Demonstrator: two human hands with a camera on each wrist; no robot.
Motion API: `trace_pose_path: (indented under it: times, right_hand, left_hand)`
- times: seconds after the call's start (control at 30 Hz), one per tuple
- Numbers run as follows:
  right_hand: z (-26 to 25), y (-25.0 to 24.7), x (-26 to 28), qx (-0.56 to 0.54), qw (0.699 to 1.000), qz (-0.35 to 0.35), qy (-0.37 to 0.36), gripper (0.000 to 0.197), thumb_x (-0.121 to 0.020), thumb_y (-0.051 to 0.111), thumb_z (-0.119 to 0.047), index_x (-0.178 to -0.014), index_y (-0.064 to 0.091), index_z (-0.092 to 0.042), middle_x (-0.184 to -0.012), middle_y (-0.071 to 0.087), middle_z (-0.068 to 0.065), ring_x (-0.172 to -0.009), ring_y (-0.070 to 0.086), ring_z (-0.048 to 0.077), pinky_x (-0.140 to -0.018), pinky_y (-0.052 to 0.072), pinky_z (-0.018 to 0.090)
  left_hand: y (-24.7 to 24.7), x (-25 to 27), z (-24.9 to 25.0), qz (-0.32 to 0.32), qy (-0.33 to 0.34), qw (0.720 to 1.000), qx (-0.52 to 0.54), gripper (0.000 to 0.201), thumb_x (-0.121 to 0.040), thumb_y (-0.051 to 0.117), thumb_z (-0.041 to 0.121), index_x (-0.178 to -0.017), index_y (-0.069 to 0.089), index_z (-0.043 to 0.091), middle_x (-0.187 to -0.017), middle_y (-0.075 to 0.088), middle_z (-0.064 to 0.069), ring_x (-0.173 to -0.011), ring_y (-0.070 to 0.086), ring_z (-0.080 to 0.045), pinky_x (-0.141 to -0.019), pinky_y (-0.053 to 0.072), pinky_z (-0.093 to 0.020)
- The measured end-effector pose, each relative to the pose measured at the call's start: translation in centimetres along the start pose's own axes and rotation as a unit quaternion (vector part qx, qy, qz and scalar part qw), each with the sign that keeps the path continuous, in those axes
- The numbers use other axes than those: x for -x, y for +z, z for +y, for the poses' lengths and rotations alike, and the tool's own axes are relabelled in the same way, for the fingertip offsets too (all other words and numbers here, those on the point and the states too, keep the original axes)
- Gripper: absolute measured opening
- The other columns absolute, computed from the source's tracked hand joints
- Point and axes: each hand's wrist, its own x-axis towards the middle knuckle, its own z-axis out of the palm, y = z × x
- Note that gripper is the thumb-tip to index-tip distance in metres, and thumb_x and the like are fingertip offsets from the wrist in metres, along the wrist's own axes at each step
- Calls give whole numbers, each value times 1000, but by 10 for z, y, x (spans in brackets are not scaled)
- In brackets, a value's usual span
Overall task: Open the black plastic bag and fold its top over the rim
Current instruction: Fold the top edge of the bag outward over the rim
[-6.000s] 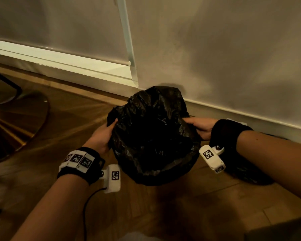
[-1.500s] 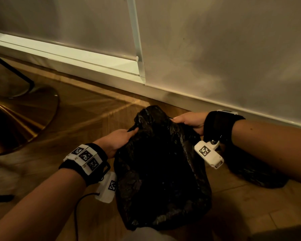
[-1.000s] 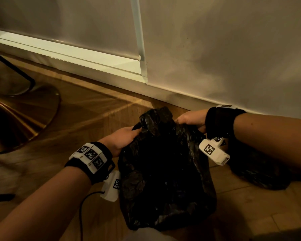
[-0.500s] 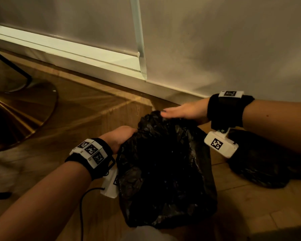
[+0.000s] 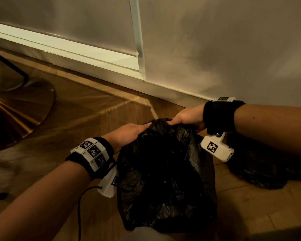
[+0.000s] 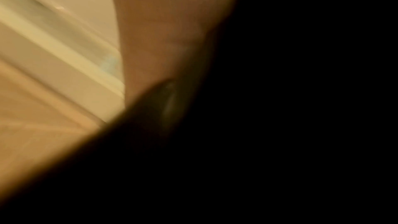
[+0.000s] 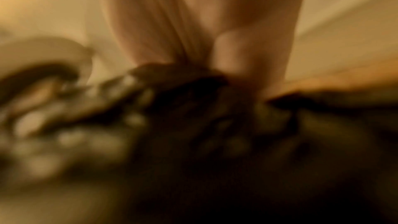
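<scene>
Black plastic bag [image 5: 165, 173] sat on the wooden floor [image 5: 87, 122] close to the skirting board [image 5: 101, 69], its crumpled mouth spread wide and dark inside, and both my hands met at its far edge. My left hand [image 5: 127, 134] lay along the far-left part of the bag's top with the fingers [image 5: 142, 126] stretched out nearly straight over the plastic, pressing on it; whether any of them hooked under the edge I could not tell. My right hand [image 5: 186, 117] came in from the far-right side, and its fingers [image 5: 172, 121] were bent down onto a bunched peak of plastic at the far edge. In the right wrist view, blurred as it was, my thumb [image 7: 232, 52] and fingers closed together on a gathered fold of the black film [image 7: 193, 91], so that hand was pinching the bag. The left wrist view showed only my palm and a black mass, too dark to read. The rim under the plastic was hidden, so I could not tell how far the top was folded over it.

Each wrist wore a black band with white tagged blocks, and a black cable [image 5: 80, 209] trailed from the left one. A second dark heap of plastic [image 5: 257, 167] lay on the floor just right of the bag, under my right forearm. A brassy round base [image 5: 16, 117] with a thin black stem stood well apart towards the floor's left edge.
</scene>
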Motion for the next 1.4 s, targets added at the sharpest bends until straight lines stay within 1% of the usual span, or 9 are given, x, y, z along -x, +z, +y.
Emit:
trace_pose_path:
  times: [0.13, 0.33, 0.47, 0.6, 0.7, 0.8, 0.9, 1.13, 1.4]
  right_hand:
    - [-8, 1, 8, 145, 984, 84, -56, 35, -97, 49, -34, -127, 52, -16, -128, 56, 11, -114, 57, 28, -100, 46, 40]
    - [5, 7, 11, 3, 998, -16, -58, 26, -100, 45, -17, -122, 58, -10, -118, 62, 13, -101, 62, 28, -95, 48, 41]
    - [-6, 6, 12, 226, 952, 178, -103, 44, -96, 52, -30, -138, 46, -18, -139, 50, 9, -125, 50, 27, -108, 39, 39]
    - [-4, 6, 44, 189, 916, 328, -132, 52, -84, 58, -55, -127, 53, -27, -133, 49, 6, -121, 48, 28, -101, 41, 37]
    - [23, 12, 62, 29, 983, 179, -10, 43, -77, 63, -62, -103, 60, -28, -110, 58, 2, -99, 56, 23, -72, 47, 32]
    - [53, 15, 52, -135, 987, 17, 81, 75, -61, 75, -64, -124, 55, -29, -134, 49, 14, -118, 51, 40, -87, 49, 59]
    - [66, 7, 22, -195, 978, -42, 64, 94, -48, 79, -71, -130, 56, -31, -144, 46, 13, -130, 43, 38, -108, 26, 64]
    - [63, 2, 17, -197, 980, 33, -19, 99, -40, 89, -56, -128, 60, -20, -138, 55, 8, -127, 51, 31, -111, 32, 56]
    - [66, -2, 8, -278, 959, 32, -45, 46, -94, 50, -37, -126, 56, -4, -123, 63, 15, -104, 63, 26, -88, 53, 37]
  left_hand:
    - [-3, -4, -2, 8, -13, 999, 36, 30, -94, 57, 36, -94, 73, 12, -90, 77, -4, -82, 72, -16, -79, 55, -30]
    - [-4, -6, -8, 26, -23, 995, 95, 23, -94, 58, 26, -86, 71, 9, -69, 75, -3, -58, 71, -16, -52, 57, -22]
    - [-6, -8, -8, 38, -18, 995, 87, 20, -93, 60, 25, -92, 73, 10, -92, 74, -8, -75, 70, -20, -69, 56, -28]
    - [-4, -8, -8, 45, -6, 997, 68, 20, -98, 49, 16, -96, 68, 11, -87, 68, -3, -68, 66, -12, -52, 52, -18]
    - [-3, -7, -6, 29, -33, 995, 94, 27, -97, 51, 31, -97, 69, 11, -90, 71, -9, -78, 67, -21, -65, 54, -25]
    - [-3, -5, -5, 16, -49, 992, 113, 34, -93, 58, 40, -102, 70, 10, -91, 74, -10, -79, 71, -25, -72, 56, -31]
    - [-3, -5, -6, 18, -36, 993, 108, 24, -95, 56, 29, -97, 70, 10, -93, 71, -12, -85, 68, -27, -87, 53, -39]
    - [-5, -8, -8, 37, -19, 996, 76, 23, -96, 55, 24, -103, 69, 8, -89, 71, -9, -75, 69, -21, -68, 54, -30]
    - [-7, -17, -12, 50, -33, 992, 109, 31, -96, 57, 25, -109, 66, -1, -102, 64, -17, -84, 63, -28, -77, 47, -37]
